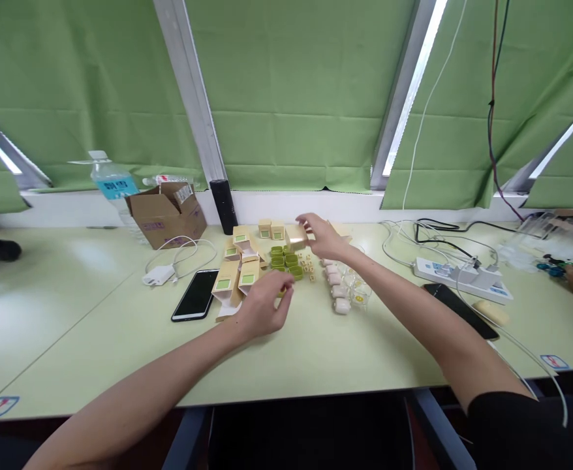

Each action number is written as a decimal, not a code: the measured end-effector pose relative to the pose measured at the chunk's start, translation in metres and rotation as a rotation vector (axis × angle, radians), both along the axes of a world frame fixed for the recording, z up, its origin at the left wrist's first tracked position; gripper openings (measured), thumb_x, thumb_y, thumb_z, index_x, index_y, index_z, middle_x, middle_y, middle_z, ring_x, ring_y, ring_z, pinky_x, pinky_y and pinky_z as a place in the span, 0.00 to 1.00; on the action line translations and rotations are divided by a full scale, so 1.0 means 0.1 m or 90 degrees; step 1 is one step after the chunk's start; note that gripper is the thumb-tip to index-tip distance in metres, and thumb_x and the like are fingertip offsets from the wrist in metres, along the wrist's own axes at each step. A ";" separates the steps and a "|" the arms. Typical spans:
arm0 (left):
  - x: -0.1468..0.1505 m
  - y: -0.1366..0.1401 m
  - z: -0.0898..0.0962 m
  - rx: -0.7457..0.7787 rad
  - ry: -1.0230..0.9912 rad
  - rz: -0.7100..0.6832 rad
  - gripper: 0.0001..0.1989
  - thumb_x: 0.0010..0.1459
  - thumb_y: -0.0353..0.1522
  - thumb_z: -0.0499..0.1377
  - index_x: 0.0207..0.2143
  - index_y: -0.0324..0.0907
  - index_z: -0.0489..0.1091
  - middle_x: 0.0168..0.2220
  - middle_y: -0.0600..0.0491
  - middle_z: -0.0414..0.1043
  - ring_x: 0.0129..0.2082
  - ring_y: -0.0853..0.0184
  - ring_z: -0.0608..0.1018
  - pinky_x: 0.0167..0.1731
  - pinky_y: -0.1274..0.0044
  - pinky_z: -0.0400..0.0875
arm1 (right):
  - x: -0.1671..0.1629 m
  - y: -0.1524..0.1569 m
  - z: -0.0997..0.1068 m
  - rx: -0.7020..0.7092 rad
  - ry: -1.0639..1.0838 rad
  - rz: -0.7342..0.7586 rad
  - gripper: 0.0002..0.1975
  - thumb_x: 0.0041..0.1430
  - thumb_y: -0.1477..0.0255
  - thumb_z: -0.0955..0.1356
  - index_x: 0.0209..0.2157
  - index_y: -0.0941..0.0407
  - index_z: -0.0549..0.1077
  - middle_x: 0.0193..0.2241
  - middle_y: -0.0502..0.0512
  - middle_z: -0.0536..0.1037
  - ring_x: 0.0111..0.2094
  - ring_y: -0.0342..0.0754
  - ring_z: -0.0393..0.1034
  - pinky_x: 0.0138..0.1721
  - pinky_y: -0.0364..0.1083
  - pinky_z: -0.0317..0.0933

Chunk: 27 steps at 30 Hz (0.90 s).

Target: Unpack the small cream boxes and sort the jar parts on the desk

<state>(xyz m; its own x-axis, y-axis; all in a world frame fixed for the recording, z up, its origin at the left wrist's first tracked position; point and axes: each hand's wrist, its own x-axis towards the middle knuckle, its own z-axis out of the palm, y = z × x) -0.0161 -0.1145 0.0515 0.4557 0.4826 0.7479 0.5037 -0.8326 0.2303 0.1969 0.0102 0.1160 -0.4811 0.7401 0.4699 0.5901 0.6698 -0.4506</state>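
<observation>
Two frontmost cartons [224,277] point lengthwise toward the bench's [286,365] front edge; whether left grip [264,302] or right grip [324,237] pinches anything, I cannot tell.

I'm getting a bright picture: white light cuts past the blinds [296,85], and glare washes the left of the table [95,362]. My wide view bends and stretches toward the edges; the small pieces [310,268] look soft.
</observation>
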 end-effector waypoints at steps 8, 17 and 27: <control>-0.01 -0.01 0.11 -0.414 -0.027 -0.107 0.42 0.58 0.32 0.65 0.68 0.50 0.46 0.63 0.42 0.65 0.64 0.51 0.70 0.60 0.56 0.68 | 0.43 -1.12 -0.17 -0.261 -0.035 0.285 0.31 0.57 0.87 0.65 0.59 0.48 0.66 0.58 0.56 0.73 0.57 0.52 0.74 0.57 0.57 0.71; 0.15 -0.19 -0.02 -0.585 -0.045 -0.080 0.40 0.54 0.28 0.65 0.66 0.48 0.52 0.52 0.46 0.75 0.56 0.52 0.77 0.54 0.60 0.72 | 0.36 -1.27 -0.43 -0.028 0.093 0.130 0.23 0.59 0.84 0.62 0.53 0.51 0.69 0.50 0.58 0.78 0.48 0.53 0.75 0.45 0.55 0.73; 0.16 -0.22 -0.11 -0.154 0.010 -0.040 0.26 0.60 0.27 0.63 0.59 0.46 0.62 0.55 0.43 0.68 0.57 0.53 0.72 0.55 0.59 0.72 | 0.25 -1.53 -0.59 0.011 0.053 0.059 0.24 0.66 0.68 0.68 0.61 0.51 0.61 0.55 0.64 0.72 0.44 0.56 0.73 0.41 0.57 0.71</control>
